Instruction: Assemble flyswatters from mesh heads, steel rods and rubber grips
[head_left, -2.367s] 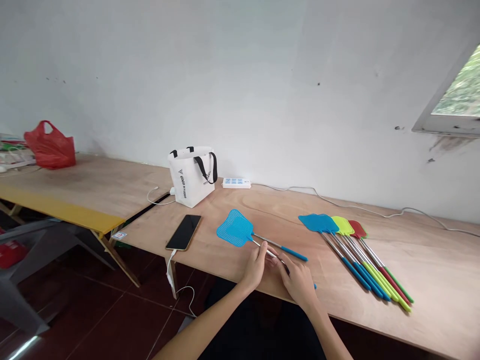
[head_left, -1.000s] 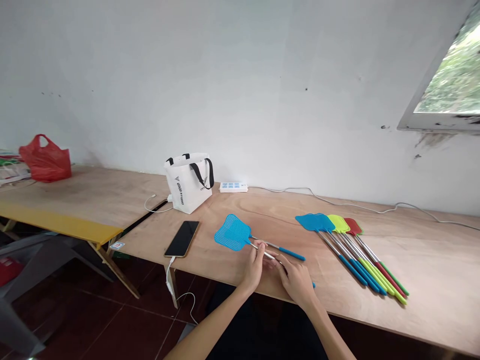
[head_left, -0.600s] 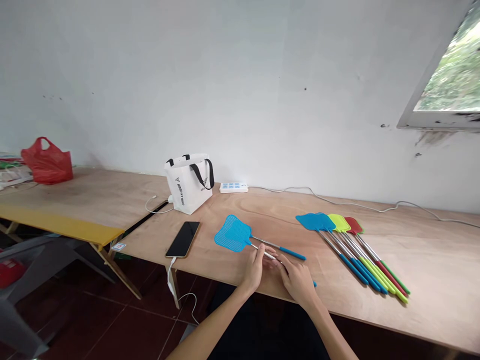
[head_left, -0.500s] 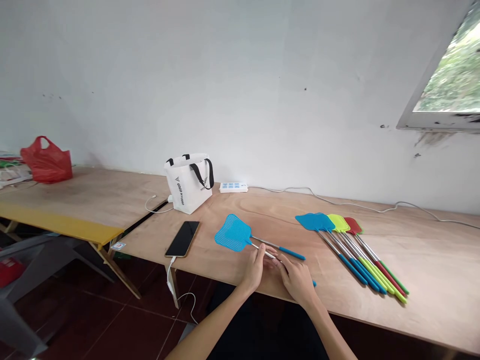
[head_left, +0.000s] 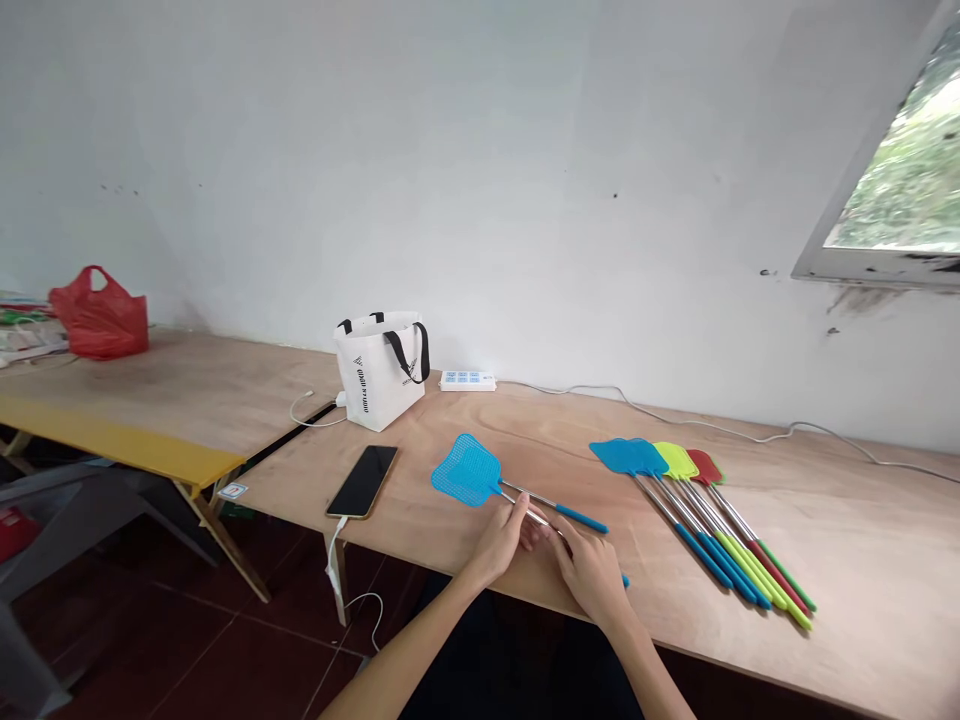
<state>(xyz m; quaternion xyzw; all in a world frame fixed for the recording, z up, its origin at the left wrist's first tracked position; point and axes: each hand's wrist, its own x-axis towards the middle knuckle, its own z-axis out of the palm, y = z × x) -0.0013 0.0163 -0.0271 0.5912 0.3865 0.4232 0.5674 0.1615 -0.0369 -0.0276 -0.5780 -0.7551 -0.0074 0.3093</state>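
Note:
Two blue fly swatters (head_left: 468, 470) lie stacked near the front edge of the plywood table (head_left: 862, 540), heads to the left. My left hand (head_left: 504, 528) pinches the metal rod of the nearer swatter just behind the head. My right hand (head_left: 591, 572) grips the same rod further right, toward its blue handle, which pokes out beyond the hand. The second swatter's blue handle (head_left: 581, 519) lies just behind my hands.
A row of several blue, yellow-green and red swatters (head_left: 705, 510) lies to the right. A black phone (head_left: 364, 467) on a white cable, a white tote bag (head_left: 381, 366) and a power strip (head_left: 468, 381) sit left. A red plastic bag (head_left: 100, 312) rests on the neighbouring table.
Both hands have kept their grip on the rod. Only the camera view has shifted slightly.

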